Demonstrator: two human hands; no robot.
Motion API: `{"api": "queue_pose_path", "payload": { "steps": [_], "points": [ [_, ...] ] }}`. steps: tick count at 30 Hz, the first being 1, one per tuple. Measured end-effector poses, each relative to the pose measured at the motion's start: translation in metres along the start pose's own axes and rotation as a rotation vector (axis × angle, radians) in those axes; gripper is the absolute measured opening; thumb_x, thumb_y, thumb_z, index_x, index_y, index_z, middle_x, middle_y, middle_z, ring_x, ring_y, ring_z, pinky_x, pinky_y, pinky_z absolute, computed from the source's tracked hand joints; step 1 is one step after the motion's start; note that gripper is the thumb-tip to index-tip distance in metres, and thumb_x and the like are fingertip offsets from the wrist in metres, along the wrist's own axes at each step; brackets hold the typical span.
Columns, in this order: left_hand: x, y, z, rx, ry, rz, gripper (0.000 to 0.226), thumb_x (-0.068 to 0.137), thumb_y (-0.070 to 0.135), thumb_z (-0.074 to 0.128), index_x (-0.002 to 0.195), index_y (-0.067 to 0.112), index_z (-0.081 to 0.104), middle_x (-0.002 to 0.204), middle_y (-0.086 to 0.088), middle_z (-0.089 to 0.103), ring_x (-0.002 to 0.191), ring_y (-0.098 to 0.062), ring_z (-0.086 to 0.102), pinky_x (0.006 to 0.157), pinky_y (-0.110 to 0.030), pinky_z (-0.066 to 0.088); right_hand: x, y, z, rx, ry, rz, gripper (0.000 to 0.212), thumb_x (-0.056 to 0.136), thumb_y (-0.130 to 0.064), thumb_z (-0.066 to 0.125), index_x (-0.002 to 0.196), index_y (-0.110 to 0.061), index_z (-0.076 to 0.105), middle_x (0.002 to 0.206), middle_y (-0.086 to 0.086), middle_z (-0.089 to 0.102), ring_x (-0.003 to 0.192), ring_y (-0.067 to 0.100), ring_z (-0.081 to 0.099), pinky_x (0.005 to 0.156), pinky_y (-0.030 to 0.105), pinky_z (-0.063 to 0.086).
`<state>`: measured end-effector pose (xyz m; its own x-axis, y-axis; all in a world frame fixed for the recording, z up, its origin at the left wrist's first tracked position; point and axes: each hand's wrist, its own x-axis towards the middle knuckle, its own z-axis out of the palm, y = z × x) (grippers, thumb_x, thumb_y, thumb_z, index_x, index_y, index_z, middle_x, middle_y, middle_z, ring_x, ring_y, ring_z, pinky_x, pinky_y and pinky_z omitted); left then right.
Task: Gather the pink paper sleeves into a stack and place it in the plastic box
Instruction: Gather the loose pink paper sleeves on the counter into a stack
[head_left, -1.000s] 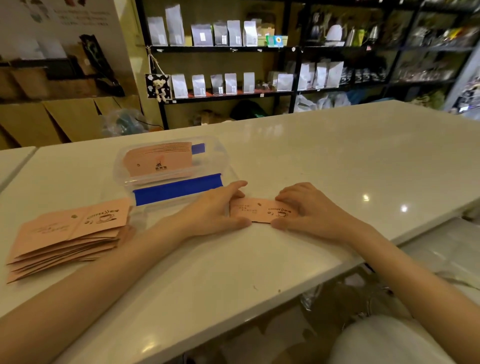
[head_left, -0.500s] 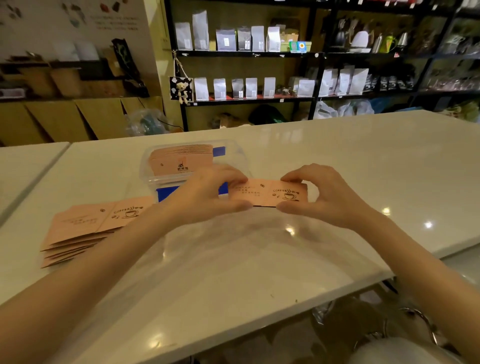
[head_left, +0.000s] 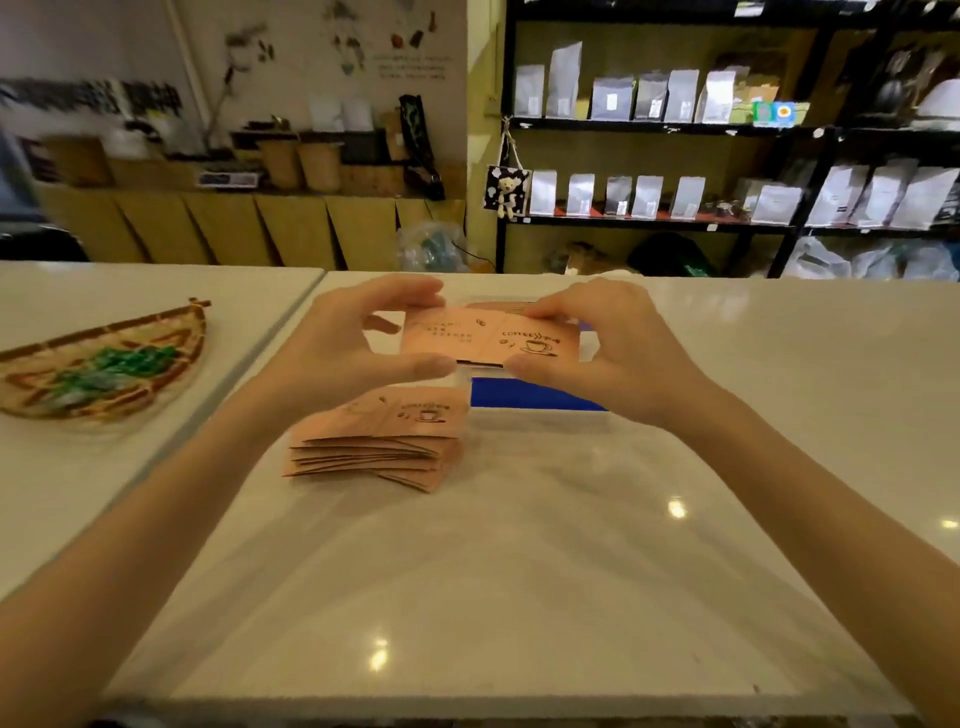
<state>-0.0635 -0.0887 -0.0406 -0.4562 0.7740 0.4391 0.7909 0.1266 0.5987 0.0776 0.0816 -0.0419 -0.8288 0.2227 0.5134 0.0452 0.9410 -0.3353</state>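
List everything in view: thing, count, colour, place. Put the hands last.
held sleeves: small stack, count unclear, pink, raised above the box between both hands
sleeve pile: one loose pile, pink, on the counter left of the box
box: one, clear plastic with a blue part, on the counter, mostly hidden behind the hands
counter: one, white, foreground
side table: one, white, left
basket: one, woven brown with green contents, on the side table
shelves: black, back right, holding many white pouches
toy bear: one, white, hanging on the shelf frame
left hand: gripping the left end of the held sleeves
right hand: gripping the right end
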Motion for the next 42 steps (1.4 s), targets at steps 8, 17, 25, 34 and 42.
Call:
{"api": "queue_pose_path", "payload": {
  "steps": [8, 17, 25, 34, 42],
  "points": [
    [-0.028, -0.046, -0.042, 0.014, -0.033, -0.193, 0.065, 0.051, 0.054, 0.067, 0.111, 0.042, 0.047, 0.105, 0.03, 0.05, 0.099, 0.0, 0.047, 0.078, -0.016, 0.036, 0.03, -0.032, 0.051, -0.037, -0.109, -0.094, 0.067, 0.065, -0.075, 0.04, 0.108, -0.027, 0.059, 0.103, -0.007, 0.064, 0.09, 0.009, 0.047, 0.084, 0.031, 0.032],
    [-0.047, -0.079, -0.041, 0.091, -0.153, -0.305, 0.053, 0.054, 0.056, 0.068, 0.105, 0.048, 0.053, 0.113, 0.024, 0.05, 0.108, -0.001, 0.043, 0.088, -0.017, 0.036, 0.028, -0.036, 0.087, -0.122, -0.214, -0.143, 0.069, 0.067, -0.074, 0.04, 0.109, -0.024, 0.059, 0.124, -0.003, 0.05, 0.121, 0.016, 0.028, 0.099, 0.036, 0.021],
    [-0.047, -0.083, -0.044, 0.048, -0.22, -0.287, 0.046, 0.062, 0.059, 0.063, 0.106, 0.049, 0.052, 0.112, 0.035, 0.045, 0.101, 0.006, 0.042, 0.08, -0.012, 0.033, 0.033, -0.026, 0.079, -0.016, -0.348, -0.176, 0.068, 0.066, -0.077, 0.035, 0.113, -0.033, 0.055, 0.131, -0.01, 0.047, 0.123, 0.006, 0.025, 0.098, 0.028, 0.014],
    [0.011, -0.099, -0.058, 0.022, -0.701, -0.404, 0.052, 0.064, 0.055, 0.064, 0.112, 0.046, 0.044, 0.117, 0.024, 0.049, 0.105, 0.007, 0.045, 0.082, -0.012, 0.038, 0.091, -0.022, 0.063, 0.067, -0.847, -0.056, 0.052, 0.073, -0.06, 0.054, 0.118, -0.035, 0.05, 0.106, -0.023, 0.05, 0.091, -0.003, 0.046, 0.067, 0.01, 0.028],
    [0.05, -0.103, -0.038, 0.18, -1.093, -0.442, 0.065, 0.061, 0.046, 0.07, 0.119, 0.032, 0.045, 0.115, 0.015, 0.056, 0.106, -0.005, 0.052, 0.081, -0.011, 0.045, 0.112, -0.039, 0.077, -0.112, -1.234, -0.104, 0.054, 0.077, -0.051, 0.056, 0.12, -0.019, 0.052, 0.121, -0.006, 0.057, 0.111, 0.014, 0.05, 0.099, 0.03, 0.029]
  ]
}}
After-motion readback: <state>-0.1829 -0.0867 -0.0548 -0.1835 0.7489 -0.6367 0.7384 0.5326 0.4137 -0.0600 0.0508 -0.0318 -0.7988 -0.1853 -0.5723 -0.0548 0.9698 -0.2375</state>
